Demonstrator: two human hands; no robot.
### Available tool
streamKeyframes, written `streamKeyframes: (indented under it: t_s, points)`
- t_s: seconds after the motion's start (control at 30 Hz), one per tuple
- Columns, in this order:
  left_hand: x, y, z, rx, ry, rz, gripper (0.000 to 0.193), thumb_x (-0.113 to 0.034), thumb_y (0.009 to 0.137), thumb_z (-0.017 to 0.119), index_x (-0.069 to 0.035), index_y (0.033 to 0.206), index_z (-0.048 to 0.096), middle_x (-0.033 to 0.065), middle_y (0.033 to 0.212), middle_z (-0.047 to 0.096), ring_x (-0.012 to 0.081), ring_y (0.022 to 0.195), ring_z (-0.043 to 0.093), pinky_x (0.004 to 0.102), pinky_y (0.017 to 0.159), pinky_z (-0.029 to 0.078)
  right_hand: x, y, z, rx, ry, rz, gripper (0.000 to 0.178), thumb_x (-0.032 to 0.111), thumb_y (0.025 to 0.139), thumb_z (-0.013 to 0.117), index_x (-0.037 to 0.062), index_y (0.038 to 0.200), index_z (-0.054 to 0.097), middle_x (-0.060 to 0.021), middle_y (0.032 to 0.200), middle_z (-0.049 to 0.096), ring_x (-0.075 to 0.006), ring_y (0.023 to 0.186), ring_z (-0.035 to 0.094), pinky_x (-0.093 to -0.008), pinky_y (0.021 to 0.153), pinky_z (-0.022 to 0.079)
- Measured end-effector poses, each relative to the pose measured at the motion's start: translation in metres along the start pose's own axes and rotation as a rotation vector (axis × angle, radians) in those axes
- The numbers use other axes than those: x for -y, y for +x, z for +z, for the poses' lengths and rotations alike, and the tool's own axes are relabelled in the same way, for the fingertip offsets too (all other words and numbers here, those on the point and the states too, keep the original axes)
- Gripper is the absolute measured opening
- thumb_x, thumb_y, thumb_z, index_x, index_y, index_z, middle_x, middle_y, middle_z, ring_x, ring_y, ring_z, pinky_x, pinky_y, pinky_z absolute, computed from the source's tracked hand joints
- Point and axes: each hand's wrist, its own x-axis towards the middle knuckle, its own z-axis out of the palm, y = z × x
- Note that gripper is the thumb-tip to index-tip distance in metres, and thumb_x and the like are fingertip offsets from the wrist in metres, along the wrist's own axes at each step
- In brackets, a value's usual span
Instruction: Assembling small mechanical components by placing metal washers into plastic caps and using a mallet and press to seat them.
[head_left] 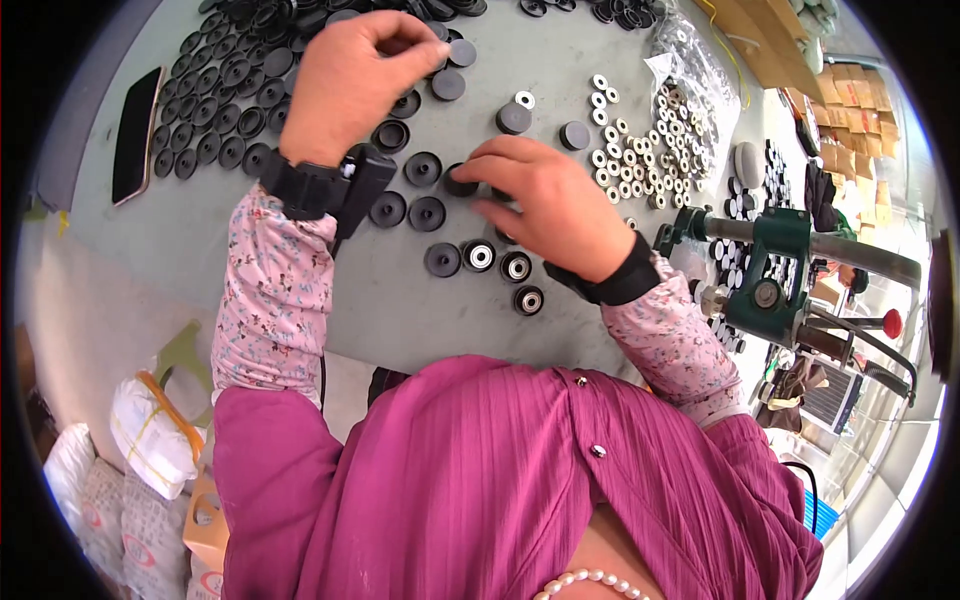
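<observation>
My left hand reaches over the far part of the grey table, its thumb and forefinger pinched together. Beside those fingertips lies a flat black disc; whether they grip anything is hidden. My right hand is over the middle, its fingertips curled onto a black plastic wheel. Another dark part shows under that hand, mostly covered. Left of it are several hollow black wheels. Nearer to me, silver bearings sit in the middle of black wheels, one of them this wheel.
Many black wheels cover the table's far left, beside a phone. Loose bearings spread at the right by a clear plastic bag. A green hand press with a red knob stands at the right edge.
</observation>
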Motion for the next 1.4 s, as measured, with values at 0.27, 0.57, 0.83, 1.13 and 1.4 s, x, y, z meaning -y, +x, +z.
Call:
streamKeyframes:
  t_s: [0.27,0.57,0.83,1.13,1.4]
  points:
    - [-0.011,-0.003,-0.027,-0.035,0.133,0.059,0.024,-0.024,0.095,0.079,-0.002,0.104,0.078,-0.0015,0.089,0.075,0.0063,0.081,0.064,0.0245,0.076,0.051,0.014,0.021,0.017,0.03,-0.16,0.028,0.023,0.005,0.082,0.07,0.0055,0.105,0.068,-0.0093,0.099,0.065,-0.0304,0.096,0.069,-0.0427,0.081,0.059]
    - [-0.051,-0.139,0.006,0.015,0.349,-0.045,0.018,-0.006,0.085,0.08,-0.005,0.102,0.078,0.0025,0.102,0.068,0.0106,0.069,0.054,0.0265,0.061,0.043,0.002,-0.065,-0.029,-0.113,0.291,0.362,0.022,0.005,0.086,0.07,0.0034,0.107,0.07,-0.0158,0.096,0.074,-0.037,0.089,0.072,-0.0462,0.078,0.057]
    - [-0.037,-0.14,0.012,0.22,0.531,0.142,0.036,-0.003,0.086,0.078,-0.005,0.121,0.073,0.0123,0.116,0.065,0.0343,0.096,0.066,0.0392,0.08,0.054,-0.012,-0.101,-0.026,-0.096,0.018,0.307,0.028,0.01,0.084,0.078,0.0064,0.111,0.072,-0.0113,0.111,0.064,-0.0351,0.103,0.068,-0.044,0.088,0.057]
    - [-0.034,-0.143,0.016,0.051,0.358,-0.019,0.012,-0.004,0.094,0.071,-0.002,0.105,0.077,0.0058,0.09,0.07,0.0133,0.072,0.058,0.0276,0.068,0.048,-0.004,-0.084,-0.013,-0.076,0.221,0.237,0.035,0.007,0.084,0.077,0.0049,0.118,0.069,-0.0133,0.112,0.064,-0.0372,0.098,0.069,-0.0446,0.084,0.057]
    - [-0.042,-0.145,0.037,-0.006,0.337,-0.031,0.024,-0.007,0.088,0.079,-0.004,0.112,0.077,0.0042,0.11,0.067,0.0132,0.072,0.055,0.0274,0.067,0.047,0.015,-0.051,-0.002,0.187,-0.212,0.131,0.016,0.005,0.082,0.074,0.0008,0.096,0.068,-0.0131,0.106,0.063,-0.0323,0.092,0.072,-0.0431,0.078,0.06]
